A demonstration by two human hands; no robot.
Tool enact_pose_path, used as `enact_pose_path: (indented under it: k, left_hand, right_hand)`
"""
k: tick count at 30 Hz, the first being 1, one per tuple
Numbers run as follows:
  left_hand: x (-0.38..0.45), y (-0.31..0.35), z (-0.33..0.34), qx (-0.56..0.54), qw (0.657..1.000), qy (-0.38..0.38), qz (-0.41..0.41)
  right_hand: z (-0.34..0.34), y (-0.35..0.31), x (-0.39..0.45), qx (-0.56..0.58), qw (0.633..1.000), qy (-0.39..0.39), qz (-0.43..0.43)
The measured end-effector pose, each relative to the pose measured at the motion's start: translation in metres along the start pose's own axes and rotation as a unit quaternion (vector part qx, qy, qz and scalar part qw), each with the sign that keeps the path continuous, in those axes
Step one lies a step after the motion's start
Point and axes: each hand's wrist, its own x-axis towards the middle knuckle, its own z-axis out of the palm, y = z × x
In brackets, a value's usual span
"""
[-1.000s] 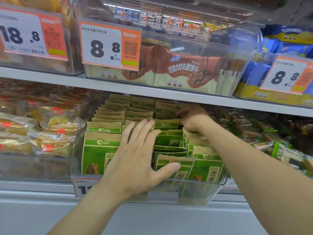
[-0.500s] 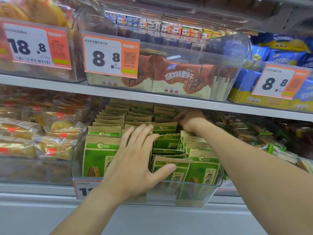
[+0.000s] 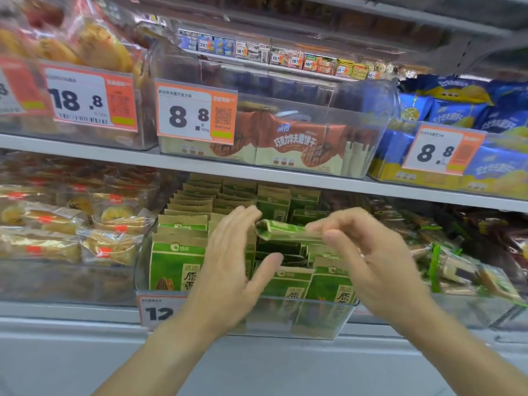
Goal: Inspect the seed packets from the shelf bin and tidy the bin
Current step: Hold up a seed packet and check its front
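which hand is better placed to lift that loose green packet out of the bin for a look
Right. The right hand already pinches the loose green packet above the bin. The left hand is open with straight fingers, only touching the packet's end.

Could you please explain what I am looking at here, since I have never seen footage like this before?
No machine here: a person wears a camera on the head, looking down at their own two bare hands at a shop shelf. The clear plastic shelf bin holds rows of green-and-tan seed packets. The right hand pinches one green seed packet, lifted sideways above the rows. The left hand is open, fingers straight, against the standing packets. Orange-and-white price tags hang on the bins above.
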Motion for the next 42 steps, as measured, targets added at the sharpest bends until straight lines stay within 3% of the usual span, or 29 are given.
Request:
enact_pose_path:
  k: [3,6,10,13,15,18,20,24,31,34,39,42]
  left_hand:
    - [-0.013,0.038,-0.012,-0.074,0.996,0.041,0.029]
    - [-0.033,0.071,-0.024,-0.143,0.985,0.095,0.025]
    - [-0.08,0.079,-0.015,-0.274,0.946,0.04,-0.169]
    - [-0.125,0.062,0.004,-0.339,0.88,-0.055,-0.329]
    - [-0.161,0.048,0.017,-0.335,0.849,-0.066,-0.402]
    - [-0.213,0.034,0.033,-0.294,0.828,-0.01,-0.478]
    - [-0.236,0.03,0.042,-0.283,0.801,0.032,-0.527]
    - [-0.251,0.023,0.048,-0.294,0.763,0.063,-0.571]
    - [-0.253,0.01,0.045,-0.34,0.712,0.103,-0.605]
    - [-0.253,0.008,0.041,-0.352,0.696,0.101,-0.617]
    - [-0.25,0.012,0.035,-0.368,0.701,0.089,-0.604]
    - [-0.245,0.017,0.032,-0.372,0.721,0.061,-0.582]
  right_hand:
    - [-0.003,-0.032,-0.031,0.126,0.976,0.171,-0.047]
    - [-0.003,-0.041,-0.048,0.268,0.942,0.201,0.011]
    - [0.013,-0.032,-0.077,0.328,0.917,0.103,0.202]
    - [0.035,-0.015,-0.112,0.311,0.89,0.034,0.332]
    - [0.049,-0.002,-0.135,0.289,0.864,-0.056,0.409]
    - [0.063,0.012,-0.161,0.227,0.818,-0.25,0.466]
    - [0.073,0.016,-0.174,0.202,0.795,-0.321,0.474]
    - [0.091,0.021,-0.185,0.176,0.8,-0.323,0.473]
    - [0.101,0.012,-0.186,0.097,0.818,-0.441,0.356]
    - [0.105,0.014,-0.183,0.077,0.807,-0.485,0.328]
    - [0.106,0.02,-0.178,0.078,0.795,-0.519,0.303]
    - [0.105,0.022,-0.178,0.117,0.821,-0.459,0.32]
